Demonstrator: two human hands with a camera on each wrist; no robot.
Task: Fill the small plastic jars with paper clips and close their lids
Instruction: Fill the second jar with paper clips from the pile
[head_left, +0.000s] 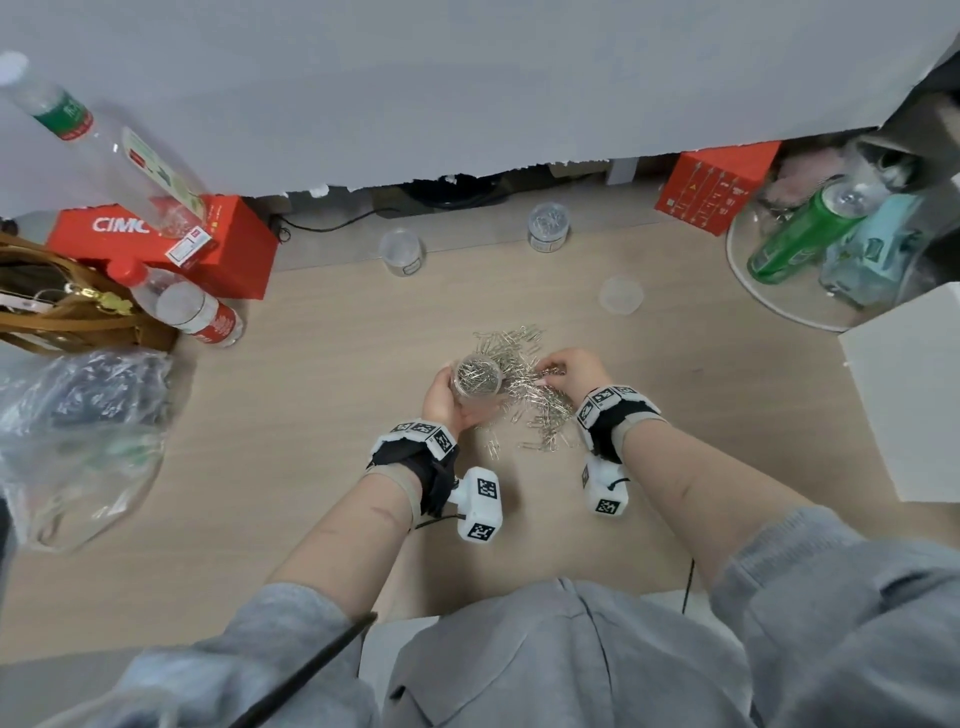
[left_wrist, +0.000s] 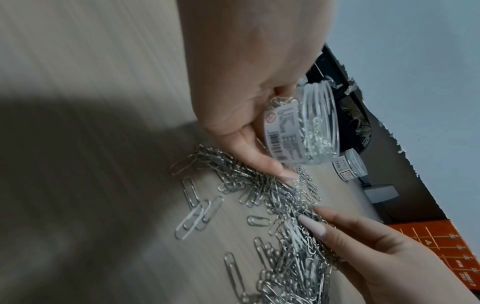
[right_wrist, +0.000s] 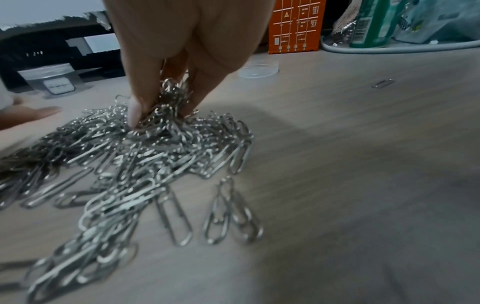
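My left hand (head_left: 447, 395) grips a small clear plastic jar (head_left: 478, 376), open at the top and partly filled with paper clips; its labelled side (left_wrist: 285, 135) shows in the left wrist view. A heap of silver paper clips (head_left: 530, 379) lies on the wooden table right of it. My right hand (head_left: 571, 371) reaches into the heap and pinches a bunch of clips (right_wrist: 168, 96) between thumb and fingers. A loose clear lid (head_left: 621, 295) lies farther back. A closed jar full of clips (head_left: 549, 226) and another closed clear jar (head_left: 401, 251) stand at the back.
Red boxes (head_left: 218, 244) (head_left: 717, 184), plastic bottles (head_left: 192, 312), a brown bag (head_left: 62, 301) and a clear plastic bag (head_left: 78, 431) crowd the left. A round tray (head_left: 779, 301) with a green can (head_left: 795, 234) sits back right. A white box (head_left: 914, 395) stands right.
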